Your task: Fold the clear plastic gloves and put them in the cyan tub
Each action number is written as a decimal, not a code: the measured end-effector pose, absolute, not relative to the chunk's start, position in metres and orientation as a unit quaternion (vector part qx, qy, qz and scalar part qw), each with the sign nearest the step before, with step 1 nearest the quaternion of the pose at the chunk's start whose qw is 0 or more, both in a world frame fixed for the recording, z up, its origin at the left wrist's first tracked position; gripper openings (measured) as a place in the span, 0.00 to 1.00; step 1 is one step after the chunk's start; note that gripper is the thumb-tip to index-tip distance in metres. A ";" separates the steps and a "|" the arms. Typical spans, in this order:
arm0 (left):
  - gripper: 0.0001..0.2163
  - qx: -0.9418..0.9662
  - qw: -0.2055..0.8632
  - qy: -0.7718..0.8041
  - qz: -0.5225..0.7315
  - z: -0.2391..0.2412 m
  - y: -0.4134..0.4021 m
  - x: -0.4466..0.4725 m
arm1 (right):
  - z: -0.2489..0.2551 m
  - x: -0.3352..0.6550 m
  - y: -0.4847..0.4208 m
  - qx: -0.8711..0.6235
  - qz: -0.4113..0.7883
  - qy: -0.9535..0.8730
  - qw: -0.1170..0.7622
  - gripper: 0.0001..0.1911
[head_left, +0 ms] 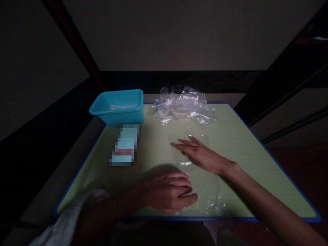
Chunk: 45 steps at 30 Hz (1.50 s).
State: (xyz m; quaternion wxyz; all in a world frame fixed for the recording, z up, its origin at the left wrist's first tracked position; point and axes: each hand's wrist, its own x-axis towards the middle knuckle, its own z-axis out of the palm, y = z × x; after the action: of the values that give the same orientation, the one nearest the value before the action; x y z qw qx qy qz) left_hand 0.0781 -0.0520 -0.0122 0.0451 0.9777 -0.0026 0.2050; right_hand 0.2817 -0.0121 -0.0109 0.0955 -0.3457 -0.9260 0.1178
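Observation:
A thin clear plastic disposable glove (pixel 186 164) lies spread on the table, with rounded finger-like ends toward the far side. My right hand (pixel 202 155) rests on its upper part, fingers stretched out and nearly flat. Over its lower left part is my left hand (pixel 171 193), with fingers curled in. What those curled fingers hold, if anything, is hidden. Beyond my hands, a crumpled heap of similar clear plastic gloves (pixel 184 104) sits near the table's far edge.
A turquoise plastic basket (pixel 119 118) stands at the far left corner, with some clear plastic inside. In front of it lies a flat pixelated rectangle (pixel 125 145). The pale green table (pixel 243 164) has a blue rim, and a wall rises behind it.

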 end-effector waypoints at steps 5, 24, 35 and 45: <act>0.11 0.964 0.086 0.024 0.249 -0.010 -0.034 0.068 | -0.007 0.280 -0.012 -0.317 0.145 -0.931 0.106 0.29; 0.13 0.948 0.044 0.167 0.267 -0.020 0.006 0.043 | 0.010 0.330 -0.005 -0.387 0.111 -0.904 0.146 0.16; 0.14 0.914 0.212 0.229 0.257 -0.020 -0.006 0.033 | 0.028 0.323 -0.049 -0.283 0.120 -0.945 0.111 0.11; 0.13 0.916 0.249 0.238 0.207 -0.023 -0.007 0.036 | 0.020 0.333 -0.105 -0.348 0.198 -0.915 0.051 0.05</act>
State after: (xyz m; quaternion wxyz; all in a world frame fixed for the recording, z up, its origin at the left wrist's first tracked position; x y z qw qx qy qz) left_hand 0.0359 -0.0073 -0.0225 0.2486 0.9159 0.2380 0.2066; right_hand 0.3335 -0.1049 0.0197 0.0506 -0.3481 -0.9148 0.1983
